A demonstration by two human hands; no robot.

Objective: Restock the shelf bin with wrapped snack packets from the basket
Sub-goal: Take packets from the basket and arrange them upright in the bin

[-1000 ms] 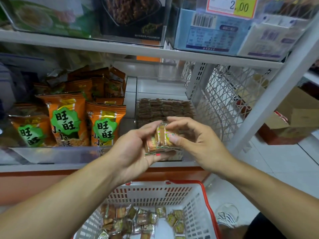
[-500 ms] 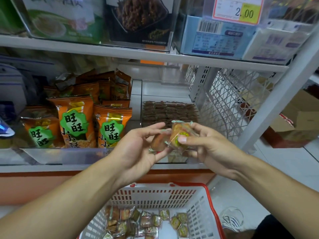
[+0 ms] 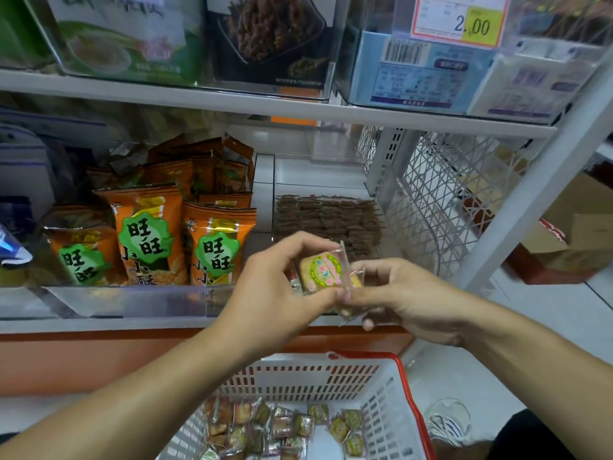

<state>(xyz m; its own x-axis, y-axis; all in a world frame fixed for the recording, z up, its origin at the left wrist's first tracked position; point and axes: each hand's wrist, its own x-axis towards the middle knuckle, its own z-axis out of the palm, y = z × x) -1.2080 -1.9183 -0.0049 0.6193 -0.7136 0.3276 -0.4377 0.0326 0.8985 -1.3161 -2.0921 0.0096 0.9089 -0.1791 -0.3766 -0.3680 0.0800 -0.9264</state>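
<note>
White shop shelving filled the view. Nearest, one red-rimmed basket (image 3: 381, 393) held well over a dozen wrapped packets (image 3: 285, 426). Above it, two hands met: the left hand (image 3: 265, 293) pinched one yellow-labelled packet (image 3: 323, 268), now turned face-up where half a second earlier it sat edge-on; the right hand (image 3: 408, 297), fingers curled, gripped further packets (image 3: 351, 307) below. Beyond, one clear shelf bin (image 3: 393, 207) held brown stacked rows; three orange bags (image 3: 149, 234) fronted the left.
</note>
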